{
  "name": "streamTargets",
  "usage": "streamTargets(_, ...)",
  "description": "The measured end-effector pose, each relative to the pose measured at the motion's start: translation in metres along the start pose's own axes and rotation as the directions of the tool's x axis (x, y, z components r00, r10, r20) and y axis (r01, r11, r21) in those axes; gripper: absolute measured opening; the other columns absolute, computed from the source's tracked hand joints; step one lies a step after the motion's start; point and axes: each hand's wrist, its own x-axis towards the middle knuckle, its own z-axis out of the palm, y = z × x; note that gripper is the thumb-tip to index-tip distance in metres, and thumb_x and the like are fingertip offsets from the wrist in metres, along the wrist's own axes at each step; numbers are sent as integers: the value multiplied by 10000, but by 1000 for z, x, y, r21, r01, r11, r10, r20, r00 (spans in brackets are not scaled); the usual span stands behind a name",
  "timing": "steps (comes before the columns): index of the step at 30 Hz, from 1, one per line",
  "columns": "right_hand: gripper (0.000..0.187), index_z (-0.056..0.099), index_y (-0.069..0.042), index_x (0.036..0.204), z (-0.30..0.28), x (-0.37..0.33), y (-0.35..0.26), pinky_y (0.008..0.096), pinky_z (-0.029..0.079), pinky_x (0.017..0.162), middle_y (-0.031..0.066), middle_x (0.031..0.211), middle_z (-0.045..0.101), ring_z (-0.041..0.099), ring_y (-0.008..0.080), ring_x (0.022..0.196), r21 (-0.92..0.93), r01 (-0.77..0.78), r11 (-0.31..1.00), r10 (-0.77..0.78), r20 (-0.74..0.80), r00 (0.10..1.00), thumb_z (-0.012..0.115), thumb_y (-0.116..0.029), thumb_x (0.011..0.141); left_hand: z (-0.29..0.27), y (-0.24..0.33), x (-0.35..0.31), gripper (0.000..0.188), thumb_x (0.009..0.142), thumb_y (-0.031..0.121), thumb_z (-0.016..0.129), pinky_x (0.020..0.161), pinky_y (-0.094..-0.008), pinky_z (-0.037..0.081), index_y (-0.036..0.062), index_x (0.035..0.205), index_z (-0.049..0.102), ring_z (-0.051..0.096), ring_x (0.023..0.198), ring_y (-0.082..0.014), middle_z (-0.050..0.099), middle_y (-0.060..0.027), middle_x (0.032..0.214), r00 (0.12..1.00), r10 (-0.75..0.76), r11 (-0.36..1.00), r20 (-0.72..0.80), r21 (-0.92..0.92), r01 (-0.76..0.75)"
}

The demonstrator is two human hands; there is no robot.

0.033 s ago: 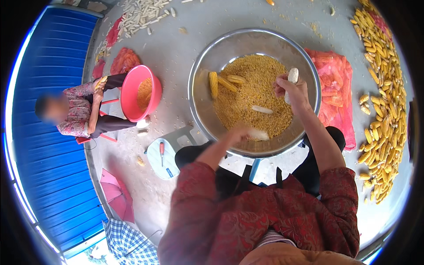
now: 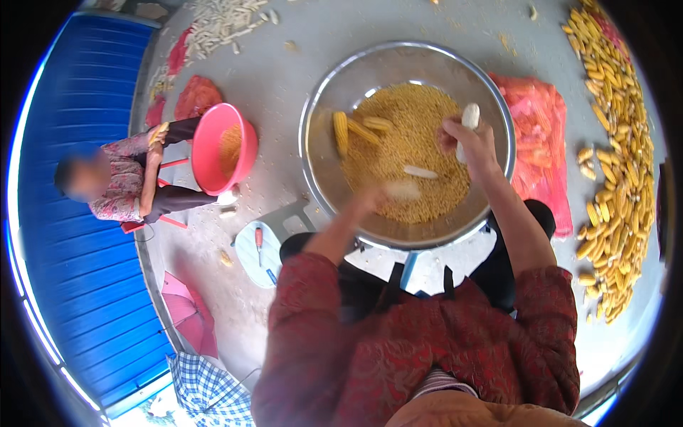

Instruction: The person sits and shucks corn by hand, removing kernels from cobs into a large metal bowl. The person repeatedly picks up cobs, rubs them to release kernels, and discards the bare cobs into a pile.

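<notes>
A wide steel basin (image 2: 311,171) full of loose yellow corn kernels (image 2: 416,107) stands in front of me. Over its right side my right hand (image 2: 478,146) is closed around a bare white corncob (image 2: 470,116), held upright with its top poking out above the fist. My left hand (image 2: 364,202), smeared by motion, is low over the basin's near left part; a pale, blurred corncob (image 2: 403,190) is in its fingers. Between the hands a stripped white cob (image 2: 420,172) lies on the kernels. Several unshelled yellow ears (image 2: 341,134) rest against the basin's left wall.
A pink-red mesh sack (image 2: 537,156) lies right of the basin, with heaped corn ears (image 2: 626,192) beyond. A stool (image 2: 249,245) carries a red-handled screwdriver (image 2: 259,237). At left, another person (image 2: 121,178) holds an ear beside a pink tub (image 2: 206,149). Umbrellas (image 2: 210,391) stand lower left.
My left hand and its pale corncob have moved up and left over the kernels. The right hand keeps its grip on the white cob and has barely shifted.
</notes>
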Motion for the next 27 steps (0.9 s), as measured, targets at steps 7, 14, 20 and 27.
streamTargets(7, 188, 609, 25, 945, -12, 5, -7, 277, 525, 566, 145, 813, 659, 629, 156, 648, 14, 5, 1000, -6, 69, 998, 640, -119, 828, -203, 110, 84, 312, 877, 253, 596, 697, -330, 487, 14, 1068, 536, 619, 885, -209, 632, -130, 1008, 791, 101, 286, -603, -744, -604)
streamTargets(14, 184, 589, 44, 952, -14, -4, -11, 263, 528, 588, 151, 837, 662, 630, 142, 662, -9, -155, 988, 156, 75, 985, 622, -111, 858, -57, 37, 166, 219, 860, 183, 600, 637, -320, 502, 73, 1047, 633, 647, 738, -188, 670, -96, 836, 952, -108, 845, -285, -531, -63)
streamTargets(20, 179, 566, 43, 980, -23, 4, -9, 294, 522, 662, 172, 875, 658, 634, 168, 719, 10, -392, 920, 391, 47, 919, 593, -73, 847, -28, -21, 247, 331, 850, 159, 573, 852, -407, 483, 164, 1179, 608, 574, 1059, -259, 586, -63, 1210, 907, 166, 868, -387, 495, 53)
streamTargets(27, 224, 555, 48, 992, -23, 29, 0, 299, 527, 676, 179, 883, 660, 640, 176, 729, 10, -483, 876, 483, 9, 876, 628, -101, 841, -31, -9, 304, 491, 811, 75, 549, 1009, -480, 305, 168, 1291, 505, 375, 1283, -252, 475, -63, 1325, 944, 264, 654, -200, 756, -23)
